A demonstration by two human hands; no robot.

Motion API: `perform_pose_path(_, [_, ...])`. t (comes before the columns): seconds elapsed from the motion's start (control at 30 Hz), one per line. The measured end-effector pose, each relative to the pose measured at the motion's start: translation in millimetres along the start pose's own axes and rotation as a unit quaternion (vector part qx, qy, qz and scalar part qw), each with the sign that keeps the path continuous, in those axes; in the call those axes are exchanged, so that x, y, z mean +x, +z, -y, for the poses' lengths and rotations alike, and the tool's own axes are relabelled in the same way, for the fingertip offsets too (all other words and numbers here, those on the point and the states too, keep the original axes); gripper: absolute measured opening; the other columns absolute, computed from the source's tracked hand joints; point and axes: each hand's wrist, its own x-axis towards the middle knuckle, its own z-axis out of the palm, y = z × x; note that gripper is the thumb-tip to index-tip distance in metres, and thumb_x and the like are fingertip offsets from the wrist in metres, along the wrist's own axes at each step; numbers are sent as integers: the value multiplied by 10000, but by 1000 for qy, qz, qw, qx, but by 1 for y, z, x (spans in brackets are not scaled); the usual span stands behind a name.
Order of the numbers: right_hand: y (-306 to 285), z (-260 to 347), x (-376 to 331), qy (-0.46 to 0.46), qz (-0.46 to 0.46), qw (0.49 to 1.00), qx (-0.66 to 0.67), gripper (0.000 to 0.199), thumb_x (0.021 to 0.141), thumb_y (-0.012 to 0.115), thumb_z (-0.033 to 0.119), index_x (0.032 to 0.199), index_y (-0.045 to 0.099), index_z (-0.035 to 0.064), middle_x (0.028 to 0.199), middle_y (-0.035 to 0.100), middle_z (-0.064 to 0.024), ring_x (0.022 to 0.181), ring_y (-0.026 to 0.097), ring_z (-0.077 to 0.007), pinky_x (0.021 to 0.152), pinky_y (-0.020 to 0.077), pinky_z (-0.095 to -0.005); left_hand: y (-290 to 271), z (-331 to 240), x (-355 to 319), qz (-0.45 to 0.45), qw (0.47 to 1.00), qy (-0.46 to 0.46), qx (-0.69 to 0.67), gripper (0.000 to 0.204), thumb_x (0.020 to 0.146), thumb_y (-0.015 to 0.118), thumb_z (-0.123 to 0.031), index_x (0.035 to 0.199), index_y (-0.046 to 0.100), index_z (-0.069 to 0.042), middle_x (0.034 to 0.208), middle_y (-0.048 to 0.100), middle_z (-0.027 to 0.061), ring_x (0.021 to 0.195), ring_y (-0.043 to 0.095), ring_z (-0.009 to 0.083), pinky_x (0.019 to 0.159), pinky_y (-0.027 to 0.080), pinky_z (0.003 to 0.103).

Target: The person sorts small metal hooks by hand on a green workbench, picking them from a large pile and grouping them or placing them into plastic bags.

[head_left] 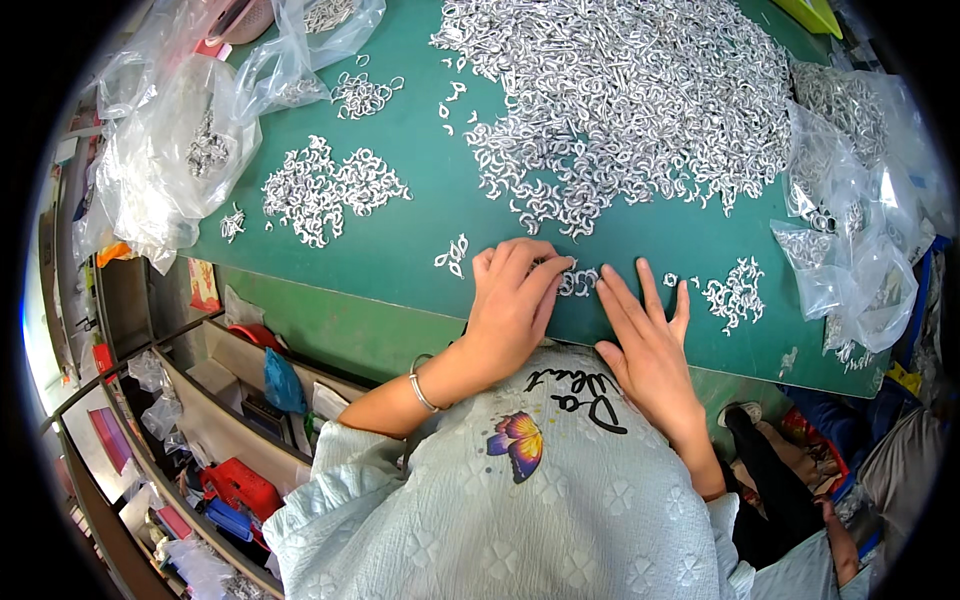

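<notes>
At the near edge of the green table, my left hand is bent with its fingertips drawn together over small silver pieces; what they pinch is too small to make out. My right hand lies flat with fingers spread, its fingertips on the table. Between the hands sits a short cluster of small silver curved metal pieces. A few loose silver pieces lie left of my left hand. To the right of my right hand is a small pile of silver pieces.
A large heap of silver crescent pieces covers the far table. Smaller piles lie at left, with clear plastic bags beyond. More bags stand at right. Shelves with a red case are below left. Another person's legs show lower right.
</notes>
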Motion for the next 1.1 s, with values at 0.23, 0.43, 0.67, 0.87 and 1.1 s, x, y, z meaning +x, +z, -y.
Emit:
perform_pose_path(0.23, [-1, 2, 4, 4, 3, 1000, 16, 641, 844, 660, 224, 1421, 436, 54, 1541, 331, -39, 1459, 202, -332, 1097, 106, -688, -1, 0, -1, -7, 1000, -6, -8, 307, 783, 643, 44, 1078, 629, -41, 1031, 577, 73, 998, 549, 255, 838, 353, 400])
perform_pose_path(0.43, [4, 1, 9, -1, -1, 1000, -19, 669, 836, 676, 258, 1421, 433, 43, 1546, 320, -38, 1458, 198, -330, 1090, 111, -701, 3, -8, -1, 22, 999, 20, -11, 347, 779, 691, 11, 1113, 620, -51, 1097, 596, 91, 1059, 556, 277, 911, 363, 408])
perform_pose_path(0.67, [10, 3, 12, 21, -5, 998, -67, 794, 788, 704, 408, 1434, 416, 46, 1570, 267, -31, 1467, 161, -328, 1077, 155, -711, -8, 4, -12, -42, 998, -47, -2, 378, 785, 684, 9, 1151, 603, -38, 1142, 568, 121, 1089, 530, 314, 919, 370, 423])
perform_pose_path(0.87, [22, 13, 22, 4, -10, 997, -72, 875, 772, 681, 512, 1438, 400, 19, 1576, 251, -63, 1472, 151, -322, 1072, 182, -702, -26, 25, -27, -84, 991, -97, 34, 482, 863, 545, 83, 1333, 447, 41, 1362, 459, 226, 1336, 399, 398, 1133, 268, 501])
perform_pose_path(1.1, [37, 24, 32, -38, -12, 996, -77, 907, 785, 646, 552, 1452, 364, 6, 1581, 242, -84, 1473, 145, -332, 1072, 161, -699, -31, 26, -32, -77, 978, -165, -99, 523, 866, 463, 133, 1376, 415, 28, 1399, 451, 225, 1334, 412, 400, 1134, 290, 487])
